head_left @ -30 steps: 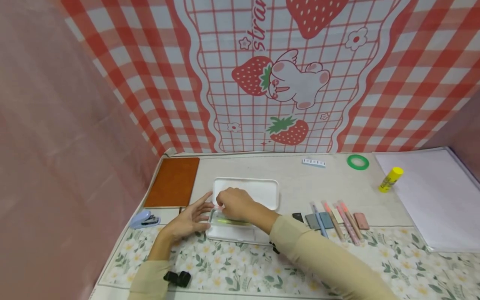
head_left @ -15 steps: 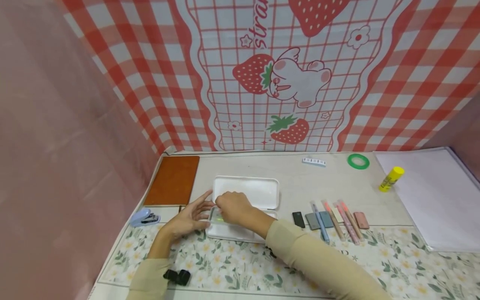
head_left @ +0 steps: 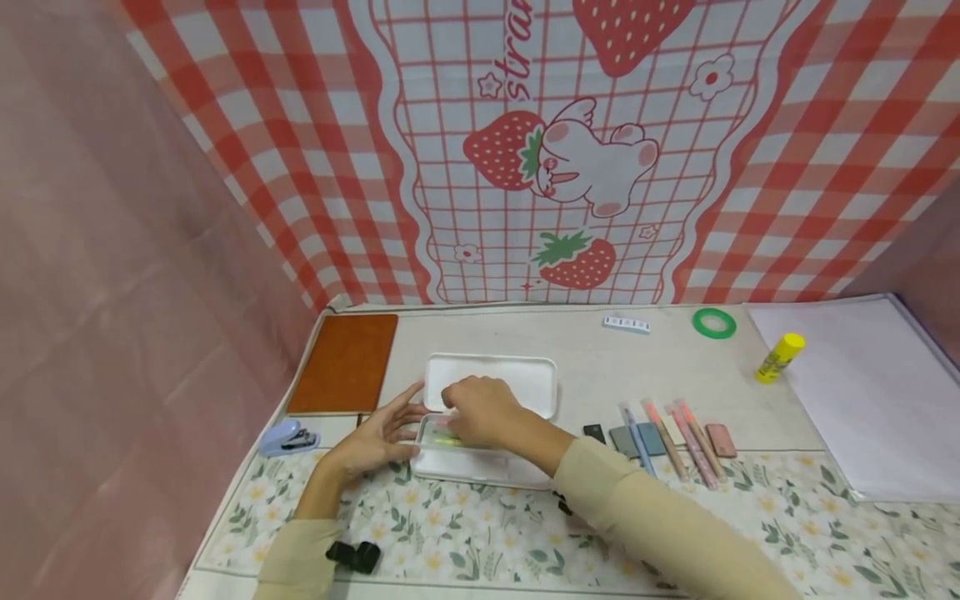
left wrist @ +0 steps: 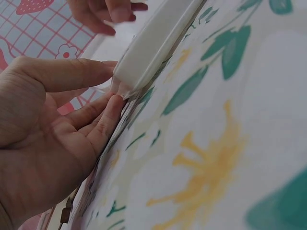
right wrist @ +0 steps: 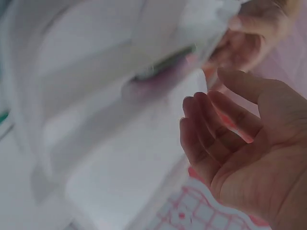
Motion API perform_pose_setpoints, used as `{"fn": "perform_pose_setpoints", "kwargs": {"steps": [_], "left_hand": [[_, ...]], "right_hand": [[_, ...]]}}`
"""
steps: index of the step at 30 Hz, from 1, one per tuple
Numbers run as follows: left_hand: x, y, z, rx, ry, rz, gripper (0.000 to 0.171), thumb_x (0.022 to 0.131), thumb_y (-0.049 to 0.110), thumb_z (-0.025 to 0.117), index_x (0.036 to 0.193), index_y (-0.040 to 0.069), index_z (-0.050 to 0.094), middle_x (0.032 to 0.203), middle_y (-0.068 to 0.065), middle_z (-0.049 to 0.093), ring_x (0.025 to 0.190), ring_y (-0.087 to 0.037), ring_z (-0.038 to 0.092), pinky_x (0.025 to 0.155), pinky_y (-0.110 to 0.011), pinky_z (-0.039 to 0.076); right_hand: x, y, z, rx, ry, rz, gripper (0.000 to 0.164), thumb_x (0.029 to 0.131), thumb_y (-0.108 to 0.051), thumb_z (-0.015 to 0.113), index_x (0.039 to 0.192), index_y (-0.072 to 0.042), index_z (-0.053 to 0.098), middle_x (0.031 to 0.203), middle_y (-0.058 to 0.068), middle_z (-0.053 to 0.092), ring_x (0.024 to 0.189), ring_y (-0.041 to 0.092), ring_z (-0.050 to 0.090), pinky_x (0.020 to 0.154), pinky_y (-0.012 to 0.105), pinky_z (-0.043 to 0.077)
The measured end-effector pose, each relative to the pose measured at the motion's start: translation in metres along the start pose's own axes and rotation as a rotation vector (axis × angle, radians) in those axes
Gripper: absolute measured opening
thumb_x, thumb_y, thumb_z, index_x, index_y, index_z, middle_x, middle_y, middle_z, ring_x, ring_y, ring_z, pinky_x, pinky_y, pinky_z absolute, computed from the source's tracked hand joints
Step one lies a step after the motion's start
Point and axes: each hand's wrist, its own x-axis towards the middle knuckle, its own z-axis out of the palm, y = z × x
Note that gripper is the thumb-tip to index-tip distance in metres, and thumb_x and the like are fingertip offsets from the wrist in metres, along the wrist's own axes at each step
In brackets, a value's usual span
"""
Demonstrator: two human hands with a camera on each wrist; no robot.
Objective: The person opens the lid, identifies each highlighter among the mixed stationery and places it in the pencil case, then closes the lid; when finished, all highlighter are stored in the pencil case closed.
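Note:
A white pencil case (head_left: 525,383) lies unfolded on the table, its lid leaning back. Inside its left part are yellow-green and pink pens (right wrist: 160,79), blurred in the right wrist view. My left hand (head_left: 381,439) touches the left end of the case, fingers mostly straight and spread. In the left wrist view its fingertips (left wrist: 112,103) meet the corner of the case. Over the case is my right hand (head_left: 483,412). Its fingers (right wrist: 211,124) are loosely bent, with nothing between them in the right wrist view.
Right of the case lie several pens (head_left: 697,446), erasers (head_left: 722,440) and a dark small block (head_left: 594,433). Farther off are a glue stick (head_left: 780,358), green tape (head_left: 714,323) and a white sheet (head_left: 862,392). A brown notebook (head_left: 345,362) and stapler (head_left: 288,437) stand left.
My right hand has drawn slightly to the right and its fingers have loosened, leaving the pens in the case. The left hand stays at the end of the case.

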Motion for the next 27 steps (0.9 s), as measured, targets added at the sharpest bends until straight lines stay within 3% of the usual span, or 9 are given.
{"fn": "perform_pose_setpoints", "kwargs": {"steps": [5, 11, 16, 24, 27], "left_hand": [[0.001, -0.001, 0.000, 0.010, -0.004, 0.019, 0.094, 0.084, -0.001, 0.067, 0.152, 0.033, 0.013, 0.142, -0.013, 0.037, 0.133, -0.030, 0.034, 0.105, -0.049, 0.035], [-0.004, -0.002, -0.001, 0.014, 0.012, 0.005, 0.095, 0.083, 0.000, 0.068, 0.152, 0.033, 0.012, 0.142, -0.013, 0.037, 0.133, -0.031, 0.033, 0.105, -0.048, 0.034], [-0.006, -0.001, 0.001, 0.012, 0.041, -0.014, 0.096, 0.082, 0.000, 0.070, 0.152, 0.034, 0.012, 0.141, -0.012, 0.039, 0.132, -0.028, 0.035, 0.104, -0.040, 0.038], [-0.003, 0.000, 0.003, 0.007, 0.043, -0.028, 0.095, 0.082, 0.000, 0.069, 0.151, 0.037, 0.014, 0.140, -0.009, 0.039, 0.132, -0.026, 0.035, 0.104, -0.043, 0.037], [0.000, 0.000, 0.004, 0.014, 0.044, -0.031, 0.095, 0.082, 0.000, 0.069, 0.151, 0.037, 0.015, 0.140, -0.009, 0.040, 0.131, -0.026, 0.036, 0.104, -0.043, 0.038]], "right_hand": [[-0.030, 0.021, -0.016, 0.021, 0.087, 0.034, 0.028, 0.083, -0.029, 0.070, 0.107, -0.014, 0.069, 0.097, 0.001, 0.070, 0.071, 0.013, 0.062, 0.050, 0.025, 0.046], [-0.074, 0.056, -0.014, 0.059, 0.187, 0.190, 0.031, 0.082, -0.030, 0.070, 0.108, -0.013, 0.069, 0.083, -0.001, 0.068, 0.061, 0.009, 0.056, 0.046, 0.024, 0.041], [-0.104, 0.094, -0.013, 0.083, 0.232, 0.338, 0.033, 0.081, -0.028, 0.070, 0.109, -0.010, 0.068, 0.077, 0.000, 0.063, 0.055, 0.012, 0.050, 0.045, 0.026, 0.038], [-0.137, 0.141, -0.012, 0.033, 0.242, 0.423, 0.028, 0.084, -0.024, 0.065, 0.105, -0.005, 0.066, 0.077, 0.004, 0.064, 0.056, 0.016, 0.050, 0.045, 0.031, 0.037], [-0.144, 0.152, -0.010, 0.003, 0.253, 0.456, 0.019, 0.083, -0.022, 0.065, 0.092, -0.006, 0.064, 0.072, 0.004, 0.061, 0.054, 0.018, 0.049, 0.043, 0.032, 0.035]]}}
